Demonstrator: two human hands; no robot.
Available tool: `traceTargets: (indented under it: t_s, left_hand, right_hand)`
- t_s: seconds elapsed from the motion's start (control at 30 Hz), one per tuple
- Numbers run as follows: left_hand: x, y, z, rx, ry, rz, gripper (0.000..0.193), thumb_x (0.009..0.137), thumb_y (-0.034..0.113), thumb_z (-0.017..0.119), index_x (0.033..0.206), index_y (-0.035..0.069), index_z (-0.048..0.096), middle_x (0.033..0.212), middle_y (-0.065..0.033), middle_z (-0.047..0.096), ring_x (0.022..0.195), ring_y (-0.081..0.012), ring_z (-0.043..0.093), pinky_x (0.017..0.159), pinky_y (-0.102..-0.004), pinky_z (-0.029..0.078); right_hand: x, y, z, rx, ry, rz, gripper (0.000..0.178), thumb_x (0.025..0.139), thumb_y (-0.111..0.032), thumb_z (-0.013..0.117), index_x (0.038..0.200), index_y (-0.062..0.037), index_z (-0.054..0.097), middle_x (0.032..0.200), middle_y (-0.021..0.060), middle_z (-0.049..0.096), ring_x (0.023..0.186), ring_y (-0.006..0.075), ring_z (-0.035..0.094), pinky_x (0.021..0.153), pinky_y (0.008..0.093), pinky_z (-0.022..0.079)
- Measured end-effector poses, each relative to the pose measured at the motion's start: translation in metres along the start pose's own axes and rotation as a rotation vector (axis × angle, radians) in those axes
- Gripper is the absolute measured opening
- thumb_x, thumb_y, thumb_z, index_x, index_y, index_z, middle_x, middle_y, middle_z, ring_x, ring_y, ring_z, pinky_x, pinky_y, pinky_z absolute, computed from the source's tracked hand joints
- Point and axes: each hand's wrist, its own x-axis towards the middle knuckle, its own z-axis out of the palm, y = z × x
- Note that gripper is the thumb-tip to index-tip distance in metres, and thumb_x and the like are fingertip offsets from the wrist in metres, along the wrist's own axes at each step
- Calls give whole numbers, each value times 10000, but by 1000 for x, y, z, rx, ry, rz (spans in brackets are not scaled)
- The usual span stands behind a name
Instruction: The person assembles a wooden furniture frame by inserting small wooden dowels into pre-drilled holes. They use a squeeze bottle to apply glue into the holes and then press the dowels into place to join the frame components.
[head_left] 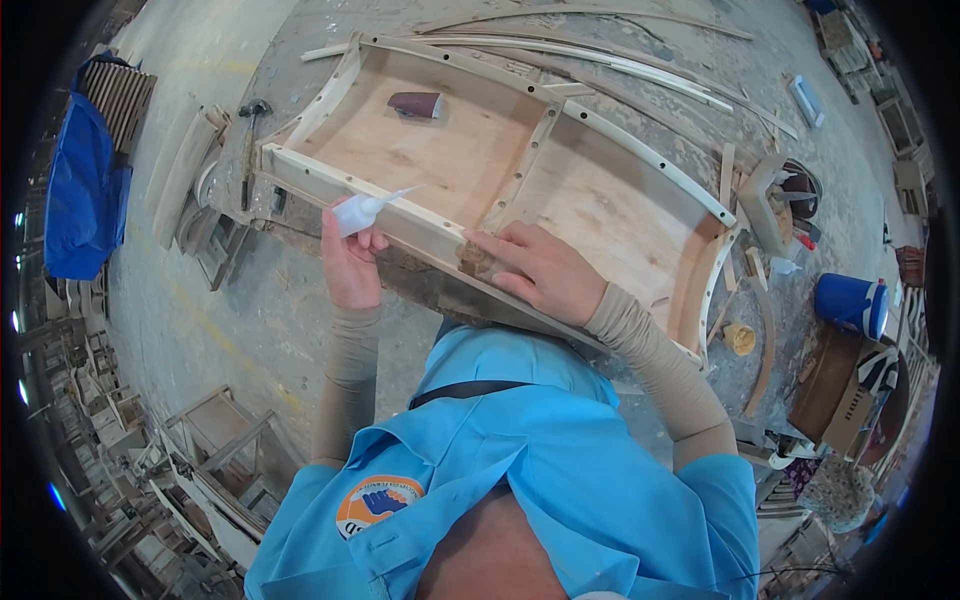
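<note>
left fingers (pixel 375 241) clasp bottle (pixel 354 214) | right fingers (pixel 487 243) parted at frame edge (pixel 415 222), hold unclear | open bay (pixel 610 200) beyond

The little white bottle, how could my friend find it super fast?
Look for the big, two-part wooden frame. By its near rail, left of the middle, the person's left hand holds the bottle. Unlike the wood beside it, it is white with a thin, pointed nozzle.

Before me: grey, paint-stained surface (pixel 285 95). On it: pale wooden frame with plywood panels (pixel 525 155), long thin white wooden strips (pixel 600 59), small round yellow tub (pixel 739 338).
</note>
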Motion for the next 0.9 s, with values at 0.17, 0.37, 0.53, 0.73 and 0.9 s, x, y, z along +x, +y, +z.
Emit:
traceTargets:
  t_s: [0.17,0.37,0.53,0.73,0.9]
  left_hand:
    - [0,1,-1,-10,-31,0,423,1019,437,420,1136,50,544,702,4,432,653,-128,456,648,-291,427]
    - [-8,6,-3,13,-126,48,390,1016,394,434,1142,39,534,815,-27,519,703,-122,482,685,-290,454]
    - [-21,20,-1,89,-126,147,350,1016,344,447,1142,28,530,949,-66,576,735,-116,482,702,-283,455]
    - [-32,32,11,168,-124,204,330,1016,317,457,1140,19,527,988,-81,592,758,-124,502,708,-273,454]
    - [-36,30,13,139,-131,188,332,1019,316,450,1136,15,529,974,-80,587,760,-123,496,710,-273,452]
  right_hand:
    - [-1,1,0,-16,-10,5,614,887,-179,606,1462,-196,391,1051,114,535,963,300,537,858,391,469]
    - [0,4,4,-113,-3,-40,653,877,-209,608,1479,-211,356,1065,99,544,964,292,545,842,394,475]
    - [-3,-5,4,-405,21,-32,630,895,-315,591,1476,-237,359,1070,51,557,964,241,550,835,376,440]
    - [-6,-22,5,-674,63,-6,667,858,-365,625,1464,-254,368,1031,27,552,943,205,525,892,366,403]
    - [-8,-17,8,-648,156,-69,638,840,-363,649,1422,-263,408,1065,15,540,968,206,518,920,382,393]
